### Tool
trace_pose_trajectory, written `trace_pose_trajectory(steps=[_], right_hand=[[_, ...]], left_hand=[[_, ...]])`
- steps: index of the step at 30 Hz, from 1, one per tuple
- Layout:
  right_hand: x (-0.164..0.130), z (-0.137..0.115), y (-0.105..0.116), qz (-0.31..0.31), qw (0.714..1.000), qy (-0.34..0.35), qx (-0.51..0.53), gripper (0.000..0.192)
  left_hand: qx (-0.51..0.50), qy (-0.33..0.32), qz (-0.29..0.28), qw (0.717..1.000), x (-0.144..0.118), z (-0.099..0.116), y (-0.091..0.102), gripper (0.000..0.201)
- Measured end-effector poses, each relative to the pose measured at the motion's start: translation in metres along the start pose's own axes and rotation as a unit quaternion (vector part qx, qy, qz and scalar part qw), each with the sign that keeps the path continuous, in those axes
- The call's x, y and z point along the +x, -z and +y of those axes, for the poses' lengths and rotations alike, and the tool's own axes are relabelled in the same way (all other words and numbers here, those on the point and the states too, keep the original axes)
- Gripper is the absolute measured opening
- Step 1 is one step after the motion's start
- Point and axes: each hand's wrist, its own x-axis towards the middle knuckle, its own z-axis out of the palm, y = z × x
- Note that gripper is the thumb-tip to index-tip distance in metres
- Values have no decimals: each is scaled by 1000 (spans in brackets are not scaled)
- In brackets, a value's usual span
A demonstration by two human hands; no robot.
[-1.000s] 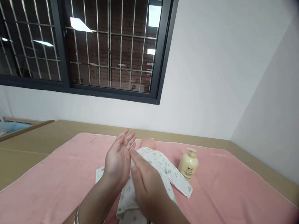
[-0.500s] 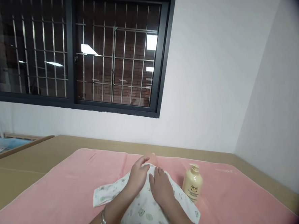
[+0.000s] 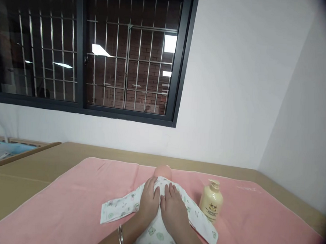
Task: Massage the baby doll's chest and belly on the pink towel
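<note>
Left hand (image 3: 148, 201), right hand (image 3: 174, 211) — flat, side by side (fingers extended)

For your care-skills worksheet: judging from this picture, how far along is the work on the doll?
Done: the doll lies dressed in its printed suit on the pink towel. In hand: the left hand and right hand rest flat, side by side, on its chest. Left: the lotion bottle stands untouched beside it, and both sleeves lie spread.

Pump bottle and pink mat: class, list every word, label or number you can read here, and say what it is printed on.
None can be read.
Pump bottle: a dark emblem with lines of print beneath, too small and blurred.
Pink mat: faint marks near the far right corner, illegible.
</note>
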Motion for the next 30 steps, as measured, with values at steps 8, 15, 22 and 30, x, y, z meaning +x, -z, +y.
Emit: trace_pose_trajectory(steps=[8,15,22,30], right_hand=[[9,15,-2,6,993,60,100,49],[22,36,-1,-46,995,59,59,60],[11,12,10,-34,997,50,-54,52],[-2,-7,8,0,993,21,-115,43]], left_hand=[[101,-18,1,995,1,5,2,32],[179,-11,-68,982,-3,13,5,36],[246,49,-100,963,8,13,7,41],[214,-8,-114,970,9,5,7,43]])
